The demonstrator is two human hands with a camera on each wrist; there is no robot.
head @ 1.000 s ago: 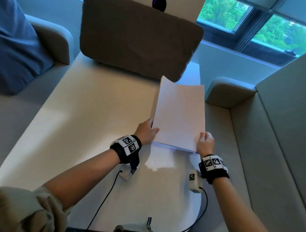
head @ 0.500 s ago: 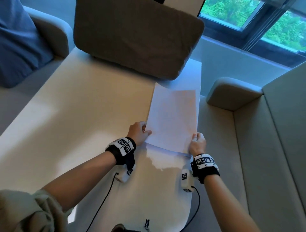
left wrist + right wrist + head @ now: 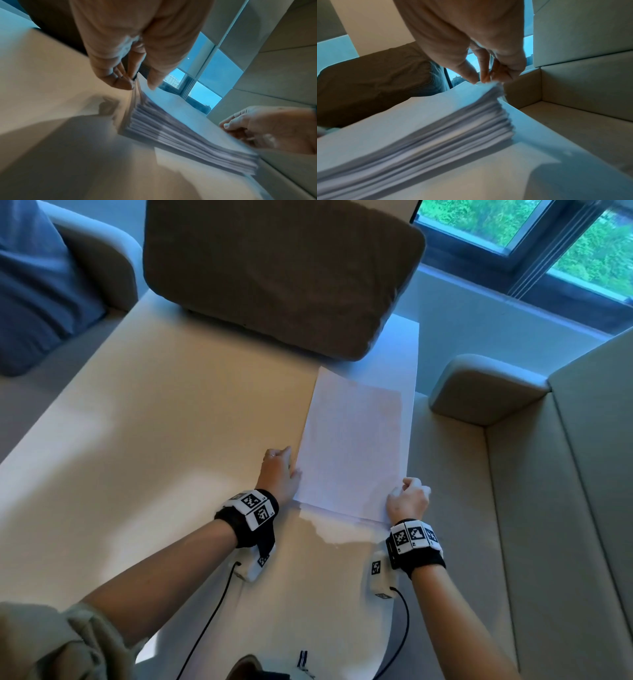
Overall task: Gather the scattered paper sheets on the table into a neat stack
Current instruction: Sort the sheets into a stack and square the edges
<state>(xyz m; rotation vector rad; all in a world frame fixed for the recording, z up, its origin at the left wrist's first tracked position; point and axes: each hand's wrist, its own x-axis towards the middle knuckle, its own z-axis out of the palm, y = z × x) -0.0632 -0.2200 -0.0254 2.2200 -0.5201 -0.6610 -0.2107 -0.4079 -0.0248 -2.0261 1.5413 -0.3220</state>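
Left hand (image 3: 279, 474) first: it sits at the left side of the paper stack (image 3: 352, 446), thumb laid on the top sheet, fingers against the long edge, pinching it lightly. The stack itself lies along the right edge of the desk (image 3: 171, 422), its far end just short of the brown cushion (image 3: 281, 272). Over to the right hand (image 3: 407, 498): fingertips bunched on the stack's near right corner, pinching the top sheets.

The risk, as I read it: that right side runs very close to the desk's right edge, so a shove from the left could tip sheets over it. The wrist views show the near ends of the sheets stepped, not flush, so letting go now would likely leave a ragged pile. Pinching only the upper sheets could peel them off.

No writing on the paper; the wristbands (image 3: 255, 506) carry black-and-white square codes only, with no words.
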